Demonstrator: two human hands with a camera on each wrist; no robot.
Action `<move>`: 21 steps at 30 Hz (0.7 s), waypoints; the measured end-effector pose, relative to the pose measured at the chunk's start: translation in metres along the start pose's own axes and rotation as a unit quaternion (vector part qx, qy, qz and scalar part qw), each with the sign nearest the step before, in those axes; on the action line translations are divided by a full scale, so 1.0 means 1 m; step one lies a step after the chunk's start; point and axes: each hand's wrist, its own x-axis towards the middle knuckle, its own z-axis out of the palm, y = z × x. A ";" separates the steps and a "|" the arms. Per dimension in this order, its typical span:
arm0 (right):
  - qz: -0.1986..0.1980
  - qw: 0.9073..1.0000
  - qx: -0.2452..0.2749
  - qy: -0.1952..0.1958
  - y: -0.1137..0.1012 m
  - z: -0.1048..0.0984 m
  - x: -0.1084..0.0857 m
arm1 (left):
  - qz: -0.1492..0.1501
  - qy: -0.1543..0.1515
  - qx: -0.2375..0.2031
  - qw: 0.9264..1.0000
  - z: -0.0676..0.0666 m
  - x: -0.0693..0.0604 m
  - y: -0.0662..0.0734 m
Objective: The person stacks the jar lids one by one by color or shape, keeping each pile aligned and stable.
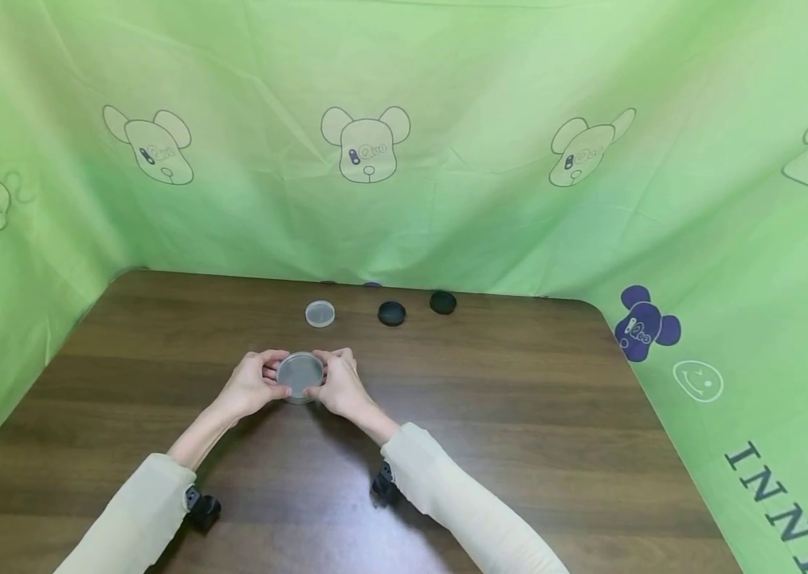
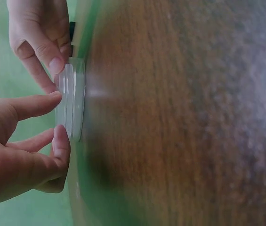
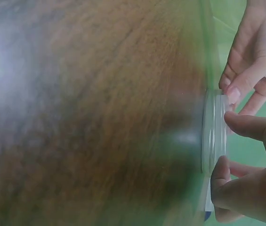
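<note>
A round, clear, shallow container [image 1: 300, 375] lies between the two hands on the brown table; in the left wrist view its stacked rims [image 2: 71, 103] show edge-on, close to the wood. The left hand [image 1: 249, 387] pinches its left side with thumb and fingers, and the right hand [image 1: 341, 386] pinches its right side. From the right wrist, the same container [image 3: 213, 134] appears edge-on with fingertips of both hands at its upper rim. Whether the rims are separate pieces, I cannot tell.
Behind the hands, a smaller clear round piece [image 1: 320, 313] and two black round pieces, one [image 1: 392, 313] nearer and one [image 1: 443, 302] farther right, lie near the table's back edge. A green printed cloth [image 1: 447, 215] surrounds the table [image 1: 519, 414]. Both wrists carry small black cameras.
</note>
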 end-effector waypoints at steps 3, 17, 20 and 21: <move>0.019 1.000 0.001 -0.007 -0.007 -0.004 -0.002 | -0.004 0.003 0.010 1.000 0.001 0.001 0.000; 0.018 0.999 -0.025 -0.008 -0.008 -0.005 0.000 | -0.005 0.009 0.028 1.000 0.001 0.001 0.004; 0.022 0.999 -0.031 -0.012 -0.009 -0.006 -0.001 | -0.007 0.010 0.036 0.999 0.002 0.000 0.004; 0.023 0.999 -0.033 -0.013 -0.010 -0.006 -0.001 | -0.007 0.010 0.036 0.999 0.002 0.000 0.004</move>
